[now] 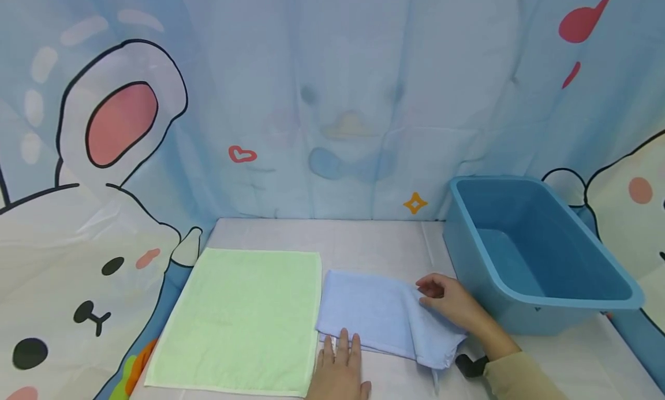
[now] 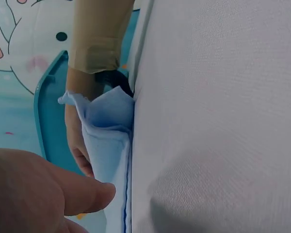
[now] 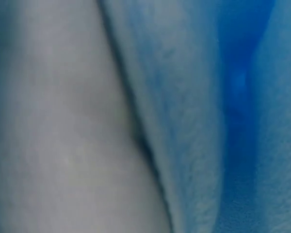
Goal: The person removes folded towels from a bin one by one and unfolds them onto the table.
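Observation:
In the head view a light blue towel [image 1: 369, 307] lies folded on the white-covered table, its right part raised and rumpled. My left hand [image 1: 340, 368] rests with straight fingers at the towel's near edge; its thumb shows large in the left wrist view. At the towel's far right, my right hand [image 1: 451, 302] bends its thumb and fingers round the far edge and pinches the cloth. Close blue cloth [image 3: 184, 116] fills much of the right wrist view, hiding the right fingers there. A light green towel [image 1: 239, 322] lies flat to the left.
A blue plastic tub [image 1: 499, 273] stands at the right, just beyond my right hand. The white table cover [image 1: 384, 238] shows behind the towels. A printed cartoon curtain [image 1: 337, 100] hangs along the back and sides.

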The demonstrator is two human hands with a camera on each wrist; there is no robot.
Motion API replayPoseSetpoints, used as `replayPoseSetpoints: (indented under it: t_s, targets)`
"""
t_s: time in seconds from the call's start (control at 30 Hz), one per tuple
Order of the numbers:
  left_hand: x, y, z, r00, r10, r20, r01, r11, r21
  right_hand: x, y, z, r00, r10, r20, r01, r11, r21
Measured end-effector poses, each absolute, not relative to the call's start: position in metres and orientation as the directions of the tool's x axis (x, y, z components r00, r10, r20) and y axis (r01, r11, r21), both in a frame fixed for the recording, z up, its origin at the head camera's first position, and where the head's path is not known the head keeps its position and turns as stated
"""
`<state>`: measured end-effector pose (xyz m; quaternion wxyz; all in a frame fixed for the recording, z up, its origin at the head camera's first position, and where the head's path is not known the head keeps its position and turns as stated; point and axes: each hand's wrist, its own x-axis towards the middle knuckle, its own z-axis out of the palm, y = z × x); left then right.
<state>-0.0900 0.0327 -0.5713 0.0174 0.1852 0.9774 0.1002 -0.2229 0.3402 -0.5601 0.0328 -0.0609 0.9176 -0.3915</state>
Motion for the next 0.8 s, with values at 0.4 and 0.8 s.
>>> replayPoseSetpoints:
  t_s: [0.4, 0.8]
  targets:
    - [-0.083, 0.049, -0.579, -0.949, 0.308, -0.066, 0.294, 0.942, 0.162, -0.222, 0.34, -0.56, -0.989, -0.138, -0.045, -0.066, 0.703, -0.708]
    - [-0.093, 0.062, -0.579, -0.967, 0.255, -0.002, 0.252, 0.955, 0.156, -0.222, 0.34, -0.563, -0.989, -0.136, -0.066, -0.051, 0.709, -0.703]
